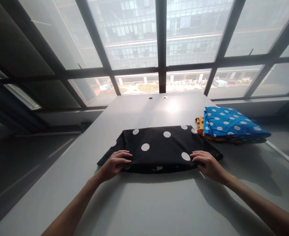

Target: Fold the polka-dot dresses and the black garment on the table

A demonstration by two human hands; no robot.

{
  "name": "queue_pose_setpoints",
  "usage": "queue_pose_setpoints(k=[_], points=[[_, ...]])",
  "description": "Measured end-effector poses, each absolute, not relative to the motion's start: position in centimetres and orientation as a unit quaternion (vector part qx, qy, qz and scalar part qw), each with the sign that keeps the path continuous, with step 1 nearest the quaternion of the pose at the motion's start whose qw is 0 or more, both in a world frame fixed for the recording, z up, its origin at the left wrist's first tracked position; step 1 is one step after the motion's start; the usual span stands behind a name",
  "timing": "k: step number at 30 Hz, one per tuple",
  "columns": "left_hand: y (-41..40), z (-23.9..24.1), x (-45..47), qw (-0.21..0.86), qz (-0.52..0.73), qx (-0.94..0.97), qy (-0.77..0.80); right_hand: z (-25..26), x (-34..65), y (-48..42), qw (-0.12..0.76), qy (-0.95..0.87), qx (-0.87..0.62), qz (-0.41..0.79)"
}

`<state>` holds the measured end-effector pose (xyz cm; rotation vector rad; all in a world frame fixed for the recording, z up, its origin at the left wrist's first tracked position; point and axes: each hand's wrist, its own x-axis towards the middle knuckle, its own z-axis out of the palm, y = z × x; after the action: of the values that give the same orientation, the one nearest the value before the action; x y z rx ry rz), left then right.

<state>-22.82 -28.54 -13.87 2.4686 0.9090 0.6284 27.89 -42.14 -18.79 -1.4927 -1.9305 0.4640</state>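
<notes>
Head view, entries by size.

A: Largest item?

B: A dark-framed wall of glass panes (161,39), with a pale, many-windowed building (128,31) visible beyond. Next, a smooth white tabletop (144,206) reaching toward the glass, glare at its far end.

A: On it?

B: A black fabric piece with large white dots (156,150), folded into a broad flat shape, mid-tabletop, in front of the person. Lower corners splay out to left and right; layers show along the near edge.

A: Next in size?

B: To its right, a folded blue cloth with white dots (229,121), lying on a yellow-orange cloth with dark dots (200,125). Their left side is just beside the black piece; contact cannot be told.

A: Hands?

B: Left hand (114,165) at the near left of the black fabric, right hand (209,166) at the near right. Each grip is part-curled, fingertips on the cloth. Whether either has the edge pinched: cannot tell, undersides hidden.

A: Smallest?

B: Two small round holes (150,98) at the tabletop's far end, side by side.
</notes>
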Motion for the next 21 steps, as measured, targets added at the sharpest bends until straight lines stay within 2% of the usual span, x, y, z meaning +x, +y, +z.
queue_pose_setpoints(k=[2,4,6,9,12,16,21], points=[[-28.5,-13.0,-22.6,0.23,0.184,0.903,0.311,-17.7,28.0,-42.2,0.258,-0.763,-0.561,0.19],[-28.1,-11.8,-21.2,0.246,0.188,0.903,0.299,-16.2,27.8,-41.4,0.245,-0.777,-0.542,0.207],[-27.3,-10.7,-18.2,0.246,0.229,0.889,0.311,-14.5,26.9,-39.4,0.299,-0.76,-0.541,0.2],[-25.7,-10.1,-11.2,0.198,0.285,0.863,0.366,-12.9,23.4,-34.4,0.383,-0.688,-0.604,0.124],[-24.0,-11.5,-3.9,0.121,0.268,0.866,0.405,-13.2,18.7,-29.3,0.31,-0.671,-0.67,0.071],[-22.3,-15.7,1.4,0.028,0.154,0.886,0.436,-15.8,14.5,-25.6,0.196,-0.686,-0.699,0.044],[-21.8,-19.8,1.8,-0.02,0.117,0.874,0.472,-19.2,14.2,-25.2,0.167,-0.68,-0.714,-0.003]])
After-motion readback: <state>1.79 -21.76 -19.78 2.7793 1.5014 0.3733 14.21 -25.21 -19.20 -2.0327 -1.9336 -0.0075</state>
